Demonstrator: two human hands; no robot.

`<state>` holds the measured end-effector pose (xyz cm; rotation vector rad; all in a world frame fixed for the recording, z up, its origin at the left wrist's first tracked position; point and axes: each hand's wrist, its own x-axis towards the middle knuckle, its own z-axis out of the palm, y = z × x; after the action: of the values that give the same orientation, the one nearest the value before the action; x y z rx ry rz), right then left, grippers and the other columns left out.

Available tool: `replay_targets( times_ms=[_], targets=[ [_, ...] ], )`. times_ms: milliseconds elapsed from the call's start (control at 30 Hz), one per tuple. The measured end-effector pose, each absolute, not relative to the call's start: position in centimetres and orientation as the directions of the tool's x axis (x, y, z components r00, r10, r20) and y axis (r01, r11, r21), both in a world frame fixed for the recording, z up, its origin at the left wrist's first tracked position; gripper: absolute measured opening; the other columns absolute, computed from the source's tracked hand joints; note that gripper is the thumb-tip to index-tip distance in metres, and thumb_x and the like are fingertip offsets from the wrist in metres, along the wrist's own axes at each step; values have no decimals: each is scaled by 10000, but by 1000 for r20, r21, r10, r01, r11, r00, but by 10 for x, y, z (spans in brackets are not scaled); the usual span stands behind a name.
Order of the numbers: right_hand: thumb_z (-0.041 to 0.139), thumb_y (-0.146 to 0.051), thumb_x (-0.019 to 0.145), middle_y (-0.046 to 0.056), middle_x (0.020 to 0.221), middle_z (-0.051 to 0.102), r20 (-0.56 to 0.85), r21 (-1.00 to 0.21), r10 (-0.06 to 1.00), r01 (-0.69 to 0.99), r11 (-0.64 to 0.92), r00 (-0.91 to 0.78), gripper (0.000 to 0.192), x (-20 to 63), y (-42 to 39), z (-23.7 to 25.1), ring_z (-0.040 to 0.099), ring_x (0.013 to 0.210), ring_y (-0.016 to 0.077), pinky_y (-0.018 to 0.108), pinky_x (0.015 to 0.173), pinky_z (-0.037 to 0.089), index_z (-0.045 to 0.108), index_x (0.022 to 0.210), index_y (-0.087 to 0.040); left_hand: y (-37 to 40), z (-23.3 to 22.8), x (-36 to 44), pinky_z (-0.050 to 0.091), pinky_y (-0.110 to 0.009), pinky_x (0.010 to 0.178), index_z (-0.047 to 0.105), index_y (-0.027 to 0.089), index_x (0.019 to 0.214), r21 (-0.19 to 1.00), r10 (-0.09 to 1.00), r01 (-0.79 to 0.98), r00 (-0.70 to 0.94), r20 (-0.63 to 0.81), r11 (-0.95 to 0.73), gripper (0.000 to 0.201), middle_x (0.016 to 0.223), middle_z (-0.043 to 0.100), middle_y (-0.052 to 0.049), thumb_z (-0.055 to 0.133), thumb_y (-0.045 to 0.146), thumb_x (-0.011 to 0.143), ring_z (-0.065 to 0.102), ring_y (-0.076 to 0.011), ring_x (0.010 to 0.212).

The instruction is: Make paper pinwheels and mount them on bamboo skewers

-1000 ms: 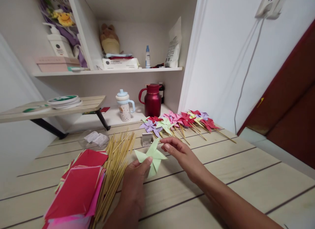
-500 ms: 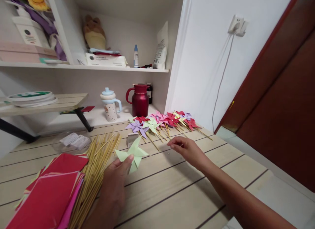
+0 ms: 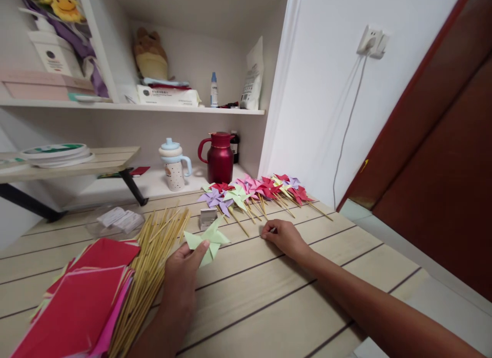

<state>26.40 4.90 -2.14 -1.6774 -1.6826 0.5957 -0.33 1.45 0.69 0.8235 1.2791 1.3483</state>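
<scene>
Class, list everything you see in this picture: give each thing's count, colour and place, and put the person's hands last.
paper pinwheel: one, light green, in the left hand
finished pinwheels: a row, too many to count, red, pink, purple, green, on sticks at the table's back
sticks: a bundle, tan, on the table beside the paper
paper squares: a stack, mostly red and pink, table's near left
small box: one, silvery, behind the green pinwheel
jug: one, dark red, on the lower shelf
cup: one, white with blue lid, left of the jug
table: one, pale wood
left hand: holds the green pinwheel
right hand: fingertips down on the table
</scene>
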Motion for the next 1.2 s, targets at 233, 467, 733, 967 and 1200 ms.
replay_targets(
  times_ms=[233, 467, 733, 967, 1200],
  targets=[
    [639, -225, 670, -2, 594, 650, 47, -803, 999, 594, 40, -5, 51, 266, 57, -22, 526, 556, 143, 253, 540, 362, 657, 639, -189, 18, 2, -5, 488, -264, 670, 768, 118, 854, 961, 966, -248, -193, -171, 120, 305, 721, 763, -52, 801, 295, 607, 683, -192, 688],
    [645, -267, 679, -7, 656, 646, 46, -860, 999, 509, 36, 6, 145, 267, 59, -25, 549, 602, 136, 241, 567, 396, 673, 787, -174, 21, -5, -4, 503, -277, 674, 765, 121, 844, 957, 952, -271, -248, -177, 107, 303, 756, 774, -60, 810, 291, 597, 695, -203, 693],
    [658, -274, 661, -2, 646, 662, 64, -852, 997, 523, 39, 31, 88, 265, 63, -26, 551, 646, 157, 266, 616, 390, 678, 649, -190, 21, -3, -2, 520, -289, 683, 767, 121, 838, 954, 945, -287, -279, -171, 88, 298, 729, 769, -55, 810, 276, 587, 703, -211, 687],
    [678, -312, 663, -15, 533, 588, -41, -885, 999, 465, -26, -24, 149, 267, 59, -20, 462, 486, 115, 242, 487, 321, 648, 643, -167, 22, -5, -3, 507, -282, 674, 769, 128, 848, 957, 947, -277, -272, -168, 90, 311, 743, 767, -56, 807, 303, 594, 694, -201, 687],
    [714, -309, 644, -16, 635, 619, 35, -885, 998, 466, 11, 43, 188, 265, 58, -20, 527, 587, 135, 243, 551, 385, 662, 770, -180, 25, -10, -7, 499, -289, 693, 756, 119, 856, 963, 957, -249, -240, -164, 103, 348, 768, 770, -65, 822, 324, 582, 696, -216, 717]
  ],
)
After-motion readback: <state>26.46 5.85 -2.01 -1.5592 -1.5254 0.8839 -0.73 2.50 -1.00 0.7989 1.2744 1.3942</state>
